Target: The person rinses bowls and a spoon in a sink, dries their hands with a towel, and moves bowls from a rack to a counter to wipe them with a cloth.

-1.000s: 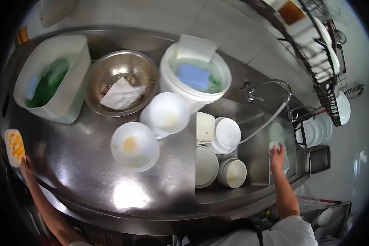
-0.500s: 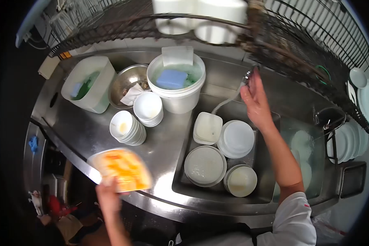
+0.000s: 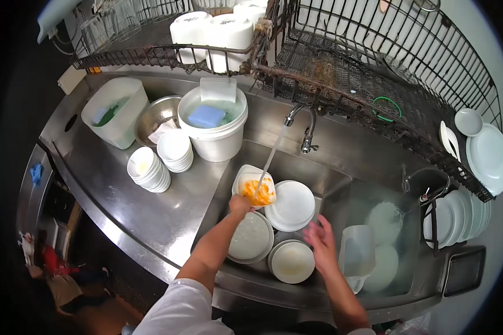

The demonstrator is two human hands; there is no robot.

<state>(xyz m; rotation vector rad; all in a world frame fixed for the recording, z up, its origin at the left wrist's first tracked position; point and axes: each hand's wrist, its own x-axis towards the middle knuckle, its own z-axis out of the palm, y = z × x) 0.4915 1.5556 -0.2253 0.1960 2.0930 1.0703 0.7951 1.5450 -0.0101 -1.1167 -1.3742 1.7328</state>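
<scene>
My left hand (image 3: pixel 241 205) is closed on the near edge of a white dish (image 3: pixel 270 192) smeared with orange sauce. Water from the tap (image 3: pixel 288 119) runs onto the sauce. Beneath and around it in the sink are a stack of round white plates (image 3: pixel 293 204), a larger stack of plates (image 3: pixel 248 237) and a stack of bowls (image 3: pixel 292 262). My right hand (image 3: pixel 321 241), slightly blurred, hovers beside the bowls with its fingers apart and holds nothing.
A white bucket (image 3: pixel 218 142) with a blue sponge (image 3: pixel 207 116) stands left of the sink, near stacked cups (image 3: pixel 149 172), a metal bowl (image 3: pixel 145 120) and a plastic tub (image 3: pixel 117 131). A wire rack (image 3: pixel 341 92) overhangs the back. The right basin (image 3: pixel 399 195) holds water and dishes.
My left hand has brought the sauce-smeared dish from the counter's front edge into the sink, under the stream. My right hand has left the tap and come down beside the bowls. The view has shifted right.
</scene>
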